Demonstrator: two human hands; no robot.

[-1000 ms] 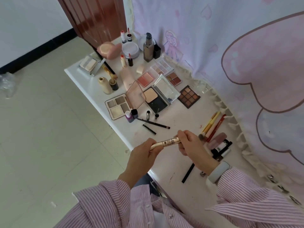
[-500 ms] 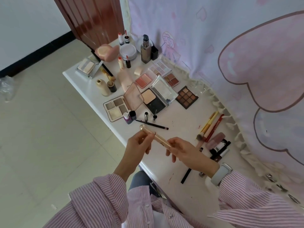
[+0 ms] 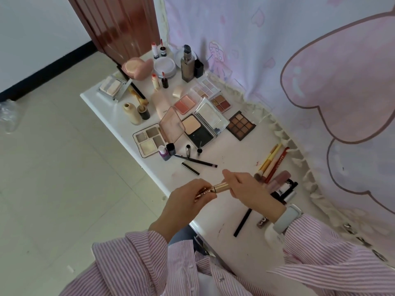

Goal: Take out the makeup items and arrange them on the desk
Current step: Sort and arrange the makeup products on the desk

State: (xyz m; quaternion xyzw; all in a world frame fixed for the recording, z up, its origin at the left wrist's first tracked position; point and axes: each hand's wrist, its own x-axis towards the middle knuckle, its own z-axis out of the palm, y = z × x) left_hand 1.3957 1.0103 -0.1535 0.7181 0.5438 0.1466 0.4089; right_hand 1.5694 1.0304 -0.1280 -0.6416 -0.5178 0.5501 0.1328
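Gold mascara tube point(image 3: 213, 187) held in both hands above the table's near edge.

The left hand point(image 3: 188, 199) grips one end and the right hand point(image 3: 245, 185) the other, fingers point(image 3: 229, 175) curled round it, its long axis running left to right, level with the white table point(image 3: 215, 212). Bare tabletop lies just below; a black pencil point(image 3: 195, 160) lies beyond, then open palettes point(image 3: 149, 139) and bottles point(image 3: 187, 64) toward the far corner.

Bright, even daylight — soft shadows, edges bowed, perhaps slightly blurred.
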